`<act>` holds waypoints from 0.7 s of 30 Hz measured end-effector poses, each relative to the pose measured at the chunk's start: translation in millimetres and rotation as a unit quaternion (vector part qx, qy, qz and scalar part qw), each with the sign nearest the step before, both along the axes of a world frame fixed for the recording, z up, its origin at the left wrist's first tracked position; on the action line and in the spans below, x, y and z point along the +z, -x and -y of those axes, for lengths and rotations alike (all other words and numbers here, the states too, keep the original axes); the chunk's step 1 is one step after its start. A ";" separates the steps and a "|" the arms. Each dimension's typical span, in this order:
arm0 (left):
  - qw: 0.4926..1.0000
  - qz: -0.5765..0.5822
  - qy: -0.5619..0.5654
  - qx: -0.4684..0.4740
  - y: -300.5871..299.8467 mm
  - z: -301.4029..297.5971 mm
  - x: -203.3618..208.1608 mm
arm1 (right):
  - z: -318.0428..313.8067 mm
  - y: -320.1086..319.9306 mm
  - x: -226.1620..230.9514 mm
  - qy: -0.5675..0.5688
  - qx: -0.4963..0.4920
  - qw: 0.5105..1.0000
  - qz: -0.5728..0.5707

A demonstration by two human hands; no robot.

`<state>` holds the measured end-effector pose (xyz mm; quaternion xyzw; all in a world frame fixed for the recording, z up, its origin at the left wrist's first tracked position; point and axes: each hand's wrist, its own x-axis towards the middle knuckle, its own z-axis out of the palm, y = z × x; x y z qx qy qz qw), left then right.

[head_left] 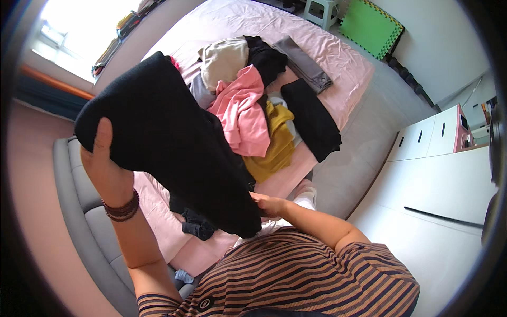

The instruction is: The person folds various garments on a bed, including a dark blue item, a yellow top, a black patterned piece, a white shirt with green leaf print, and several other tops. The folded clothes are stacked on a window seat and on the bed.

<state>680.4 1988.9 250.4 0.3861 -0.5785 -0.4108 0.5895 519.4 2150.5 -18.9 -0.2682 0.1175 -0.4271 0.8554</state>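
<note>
A long black garment (163,137) stretches slantwise in front of me, doubled over and smooth; I cannot tell whether it is trousers or a top. My left hand (108,166) grips its upper left end, thumb on top and fingers hidden beneath. At its lower right end, close to my body, my right hand (268,205) pinches the edge. Beyond it on the pink bed (343,68) lies a loose heap: a pink garment (244,113), a mustard garment (274,142), a beige garment (224,58) and a black garment (265,58).
Right of the heap lie a folded black garment (310,119) and a folded grey garment (302,63). Dark clothing (198,226) sits on the bed near me. A grey padded headboard (79,185) stands left, white drawers (417,138) right, a green mat (371,29) far right.
</note>
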 end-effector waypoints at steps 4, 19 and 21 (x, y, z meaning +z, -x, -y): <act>0.994 -0.079 -0.045 -0.068 92.9 27.0 -42.8 | -7.2 82.8 -7.2 0.041 -0.056 0.984 -0.165; 0.878 -0.204 -0.374 -0.217 396.4 180.7 -416.0 | -1.0 404.0 -169.1 -0.386 -0.237 0.870 -0.194; 0.863 -0.170 -0.420 -0.222 415.2 203.6 -474.6 | 15.8 418.3 -219.1 -0.393 -0.266 0.850 -0.230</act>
